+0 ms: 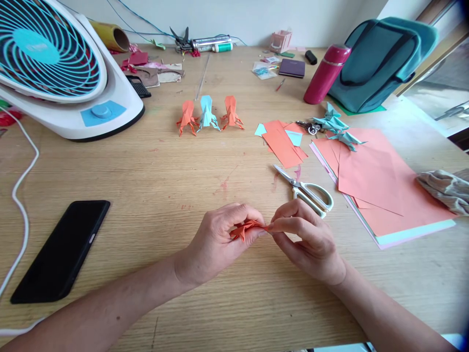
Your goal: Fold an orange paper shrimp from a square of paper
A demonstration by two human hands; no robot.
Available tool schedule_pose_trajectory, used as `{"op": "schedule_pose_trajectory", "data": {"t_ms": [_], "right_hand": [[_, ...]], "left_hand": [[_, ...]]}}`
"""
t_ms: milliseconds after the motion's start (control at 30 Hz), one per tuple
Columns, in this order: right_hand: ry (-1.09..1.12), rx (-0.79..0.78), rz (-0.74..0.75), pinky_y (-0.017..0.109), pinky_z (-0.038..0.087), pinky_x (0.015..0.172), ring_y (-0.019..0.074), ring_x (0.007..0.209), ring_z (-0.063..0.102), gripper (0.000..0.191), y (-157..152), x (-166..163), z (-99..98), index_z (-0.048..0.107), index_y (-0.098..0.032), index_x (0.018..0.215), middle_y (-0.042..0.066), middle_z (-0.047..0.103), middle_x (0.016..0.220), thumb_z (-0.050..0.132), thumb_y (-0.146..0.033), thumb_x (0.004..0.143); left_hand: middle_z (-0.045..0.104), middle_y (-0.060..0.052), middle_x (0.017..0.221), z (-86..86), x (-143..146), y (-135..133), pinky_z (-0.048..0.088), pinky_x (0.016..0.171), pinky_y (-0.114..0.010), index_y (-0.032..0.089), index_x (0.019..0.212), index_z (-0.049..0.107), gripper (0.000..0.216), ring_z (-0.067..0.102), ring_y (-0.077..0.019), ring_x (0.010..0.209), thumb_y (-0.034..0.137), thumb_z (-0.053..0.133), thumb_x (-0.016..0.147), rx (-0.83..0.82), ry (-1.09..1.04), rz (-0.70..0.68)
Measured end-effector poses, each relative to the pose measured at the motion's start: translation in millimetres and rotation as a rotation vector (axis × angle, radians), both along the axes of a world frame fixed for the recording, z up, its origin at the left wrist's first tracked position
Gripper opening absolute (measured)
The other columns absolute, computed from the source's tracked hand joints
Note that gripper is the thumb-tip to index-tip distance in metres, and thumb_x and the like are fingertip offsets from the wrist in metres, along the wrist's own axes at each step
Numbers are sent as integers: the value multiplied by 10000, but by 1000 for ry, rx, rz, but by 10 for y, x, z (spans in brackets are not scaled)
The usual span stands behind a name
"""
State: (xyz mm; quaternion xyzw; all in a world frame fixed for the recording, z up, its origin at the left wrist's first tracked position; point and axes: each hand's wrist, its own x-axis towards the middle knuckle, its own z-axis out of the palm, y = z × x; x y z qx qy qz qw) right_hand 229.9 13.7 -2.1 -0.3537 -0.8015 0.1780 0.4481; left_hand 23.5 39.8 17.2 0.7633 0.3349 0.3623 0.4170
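Between my two hands is a small folded piece of orange paper (242, 230), an origami figure in narrow pointed folds. My left hand (220, 239) is closed around its body, thumb below and fingers above. With pinched fingertips, my right hand (308, 239) grips the thin point at its right end. Just beyond my right hand lie white-handled scissors (311, 194), blades pointing up and left. Farther back stand three folded paper figures with thin legs: an orange one (187, 115), a light blue one (206, 112) and another orange one (230, 111).
Orange paper scraps (282, 144) lie behind the scissors. At right are stacked coloured sheets (381, 181), teal folded figures (331, 120), a pink bottle (327, 74) and a teal bag (377, 63). A phone (60, 252), a white cable (22, 210) and a fan (110, 110) occupy the left.
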Motion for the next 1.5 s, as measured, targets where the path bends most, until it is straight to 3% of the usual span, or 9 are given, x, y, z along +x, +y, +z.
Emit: {"op": "schedule_pose_trajectory", "data": {"t_ms": [267,500,800,967,1100,1267,1500], "right_hand": [[-57,9,29,289,528,652,149,815,629,316,15,74,22,653,-264,1095,41,579,929,600,-19,902],[-124,97,-11,307,530,642,162,785,630,360,-10,81,2,644,-259,1140,52,597,928,588,-6,890],[-96,127,-68,336,526,632,178,768,621,415,-48,33,23,623,-270,1188,59,610,921,621,-2,871],[72,-77,-80,318,507,659,170,776,605,257,-54,-54,6,620,-246,1051,33,613,863,612,-39,898],[238,-422,-83,298,477,665,150,731,571,72,-55,-92,6,615,-220,894,11,607,801,604,-182,954],[425,-783,90,266,452,651,130,715,544,164,-12,-78,59,655,-190,894,17,600,821,614,-332,966],[448,-950,134,276,436,677,154,766,517,230,20,-6,67,697,-209,935,24,607,845,636,-431,942]], "left_hand": [[702,12,821,-27,-5,12,492,687,-194,177,903,690,108,649,-100,736,71,677,883,17,6,10],[748,-14,853,-26,-11,13,526,700,-217,169,945,751,67,687,-129,769,165,693,912,-94,-2,-1],[727,-27,787,6,11,5,521,689,-244,169,878,742,36,661,-139,741,136,731,882,65,-64,18],[725,-29,784,-9,11,12,523,695,-266,175,893,737,31,654,-143,731,148,723,894,124,-61,40],[738,-28,799,-34,-18,44,530,710,-284,194,919,729,32,655,-147,735,174,732,895,251,-35,70],[743,-27,830,-64,-52,76,534,744,-292,204,967,723,81,656,-156,782,158,720,900,357,12,75],[752,-20,848,-40,-90,94,519,750,-283,204,996,714,110,628,-150,792,133,663,929,494,116,55]]}}
